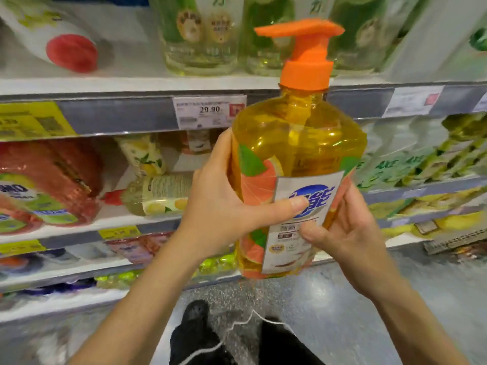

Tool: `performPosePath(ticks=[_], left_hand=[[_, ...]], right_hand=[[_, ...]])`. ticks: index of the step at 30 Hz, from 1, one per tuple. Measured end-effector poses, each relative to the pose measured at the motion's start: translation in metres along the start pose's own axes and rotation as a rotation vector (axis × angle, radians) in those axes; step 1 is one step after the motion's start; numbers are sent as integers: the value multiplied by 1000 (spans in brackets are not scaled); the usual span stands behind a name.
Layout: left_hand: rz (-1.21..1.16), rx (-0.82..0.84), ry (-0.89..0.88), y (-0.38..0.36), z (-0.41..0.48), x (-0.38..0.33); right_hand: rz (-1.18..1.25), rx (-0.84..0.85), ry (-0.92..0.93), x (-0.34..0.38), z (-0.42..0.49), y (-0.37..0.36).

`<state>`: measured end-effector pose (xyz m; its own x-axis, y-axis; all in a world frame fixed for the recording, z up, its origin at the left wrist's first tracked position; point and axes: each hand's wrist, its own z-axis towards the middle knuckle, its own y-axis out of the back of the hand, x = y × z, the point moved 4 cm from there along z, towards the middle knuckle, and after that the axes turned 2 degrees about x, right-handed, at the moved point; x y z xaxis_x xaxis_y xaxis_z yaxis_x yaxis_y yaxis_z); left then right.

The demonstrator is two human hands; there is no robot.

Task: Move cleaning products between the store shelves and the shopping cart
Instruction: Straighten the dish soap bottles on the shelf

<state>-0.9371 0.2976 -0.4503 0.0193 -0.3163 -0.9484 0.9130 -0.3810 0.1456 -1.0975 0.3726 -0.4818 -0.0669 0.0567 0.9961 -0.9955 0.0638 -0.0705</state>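
A large yellow dish-soap bottle (297, 143) with an orange pump top and a citrus label is held upright in front of the store shelves (118, 114). My left hand (224, 204) grips its left side, thumb lying across the white label. My right hand (342, 233) holds the bottle's lower right side, thumb on the label and fingers curled behind it. No shopping cart is in view.
Shelves run across the view at several heights, stocked with pale green bottles (200, 35), red refill pouches (50, 177), a bottle lying on its side (158, 193) and green packs (421, 159). A price tag (209, 111) reads 29.90. Grey floor and my dark trousers (237, 338) lie below.
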Motion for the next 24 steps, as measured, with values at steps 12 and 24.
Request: performPosePath(ticks=[12, 24], left_hand=[[52, 139, 31, -67, 22, 78], [152, 212, 37, -67, 62, 117]], right_hand=[[-178, 9, -43, -76, 27, 78], [-489, 55, 82, -107, 80, 94]])
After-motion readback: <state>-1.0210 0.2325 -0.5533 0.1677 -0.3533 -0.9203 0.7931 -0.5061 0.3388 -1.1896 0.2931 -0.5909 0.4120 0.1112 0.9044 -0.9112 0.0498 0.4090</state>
